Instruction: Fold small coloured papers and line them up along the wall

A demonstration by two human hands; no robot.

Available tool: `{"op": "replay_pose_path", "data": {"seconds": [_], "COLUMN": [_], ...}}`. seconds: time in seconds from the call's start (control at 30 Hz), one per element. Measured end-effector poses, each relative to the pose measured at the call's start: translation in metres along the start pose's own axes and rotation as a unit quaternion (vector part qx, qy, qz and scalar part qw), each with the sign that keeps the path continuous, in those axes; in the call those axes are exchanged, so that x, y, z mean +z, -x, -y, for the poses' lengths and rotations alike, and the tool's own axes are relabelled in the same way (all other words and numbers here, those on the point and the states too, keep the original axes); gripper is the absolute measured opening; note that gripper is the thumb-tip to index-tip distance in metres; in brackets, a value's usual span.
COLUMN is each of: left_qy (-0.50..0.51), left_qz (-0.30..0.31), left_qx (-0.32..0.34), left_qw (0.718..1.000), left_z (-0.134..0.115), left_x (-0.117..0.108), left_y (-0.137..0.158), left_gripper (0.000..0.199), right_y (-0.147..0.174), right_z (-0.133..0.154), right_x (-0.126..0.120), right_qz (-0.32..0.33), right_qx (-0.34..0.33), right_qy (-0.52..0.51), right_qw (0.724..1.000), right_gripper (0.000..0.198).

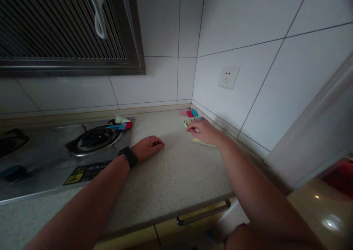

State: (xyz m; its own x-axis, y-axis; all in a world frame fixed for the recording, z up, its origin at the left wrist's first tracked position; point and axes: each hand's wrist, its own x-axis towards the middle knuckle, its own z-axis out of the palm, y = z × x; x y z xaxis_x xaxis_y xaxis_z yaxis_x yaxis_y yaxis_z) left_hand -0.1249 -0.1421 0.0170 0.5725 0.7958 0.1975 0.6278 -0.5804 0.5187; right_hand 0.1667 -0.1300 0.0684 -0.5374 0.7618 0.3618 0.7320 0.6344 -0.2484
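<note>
My left hand (147,147), with a dark band on its wrist, rests on the speckled countertop (165,176) beside the stove. Its fingers are loosely curled and nothing shows in them. Over at the back right corner, my right hand (203,129) has its fingers and thumb pressed together just by a small multicoloured item (186,123). My hand partly hides it, and whether I grip it is unclear. A pale yellow paper piece (202,142) lies beneath this hand. Behind are small folded-looking pieces, one pink (183,112), one red (190,113) and one blue (194,112).
On the left a gas stove (52,161) is set into the counter, with green, blue and red paper-like pieces (121,123) by its burner (99,136). A range hood (68,67) hangs above. The right wall has a socket (229,77); a drawer handle (204,215) juts out below.
</note>
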Motion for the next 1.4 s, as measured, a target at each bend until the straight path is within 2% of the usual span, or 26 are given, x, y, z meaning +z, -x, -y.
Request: {"op": "replay_pose_path", "data": {"seconds": [0.07, 0.13, 0.23, 0.3, 0.43, 0.5, 0.57, 0.7, 0.8, 0.93, 1.0, 1.2, 1.4], "left_qy": [-0.018, -0.042, -0.084, -0.120, -0.222, -0.270, -0.300, -0.334, -0.375, -0.435, -0.447, -0.451, -0.451], "left_qz": [0.003, 0.006, -0.001, -0.001, 0.004, 0.016, 0.030, 0.028, -0.006, -0.109, -0.138, -0.140, -0.139], "left_qx": [0.018, 0.041, 0.068, 0.082, 0.081, 0.068, 0.058, 0.044, 0.008, -0.124, -0.184, -0.283, -0.286], "left_qw": [1.000, 0.998, 0.994, 0.989, 0.972, 0.960, 0.952, 0.941, 0.927, 0.885, 0.864, 0.835, 0.834], "left_z": [-0.004, -0.008, -0.012, -0.010, -0.002, 0.002, 0.006, 0.014, 0.028, 0.057, 0.073, 0.103, 0.110], "left_x": [0.000, 0.000, 0.000, 0.000, -0.005, -0.009, -0.015, -0.031, -0.045, -0.059, -0.064, -0.071, -0.069], "left_y": [0.000, 0.000, -0.002, -0.003, -0.003, -0.001, 0.001, 0.004, 0.006, 0.017, 0.025, 0.037, 0.035], "left_gripper": [0.030, 0.028, 0.026, 0.026, 0.026, 0.026, 0.026, 0.026, 0.025, 0.028, 0.031, 0.029, 0.033], "right_y": [-0.009, -0.020, -0.040, -0.051, -0.057, -0.052, -0.046, -0.043, -0.045, -0.044, -0.043, -0.043, -0.042], "right_z": [0.021, 0.040, 0.056, 0.059, 0.057, 0.054, 0.050, 0.041, 0.036, 0.034, 0.034, 0.035, 0.036], "right_x": [0.001, 0.002, 0.009, 0.022, 0.061, 0.077, 0.085, 0.083, 0.079, 0.079, 0.080, 0.078, 0.077], "right_qz": [0.038, 0.092, 0.139, 0.125, 0.009, 0.028, 0.041, 0.067, 0.087, 0.097, 0.098, 0.106, 0.109], "right_qx": [-0.056, -0.100, -0.139, -0.138, -0.095, -0.124, -0.156, -0.165, -0.173, -0.184, -0.182, -0.178, -0.174], "right_qy": [-0.057, -0.075, -0.077, -0.074, -0.104, -0.072, -0.051, -0.040, -0.033, -0.028, -0.027, -0.024, -0.017], "right_qw": [0.996, 0.988, 0.978, 0.980, 0.990, 0.989, 0.986, 0.983, 0.981, 0.978, 0.978, 0.978, 0.978], "right_gripper": [0.021, 0.022, 0.018, 0.014, 0.020, 0.014, 0.022, 0.033, 0.026, 0.020, 0.021, 0.022, 0.022]}}
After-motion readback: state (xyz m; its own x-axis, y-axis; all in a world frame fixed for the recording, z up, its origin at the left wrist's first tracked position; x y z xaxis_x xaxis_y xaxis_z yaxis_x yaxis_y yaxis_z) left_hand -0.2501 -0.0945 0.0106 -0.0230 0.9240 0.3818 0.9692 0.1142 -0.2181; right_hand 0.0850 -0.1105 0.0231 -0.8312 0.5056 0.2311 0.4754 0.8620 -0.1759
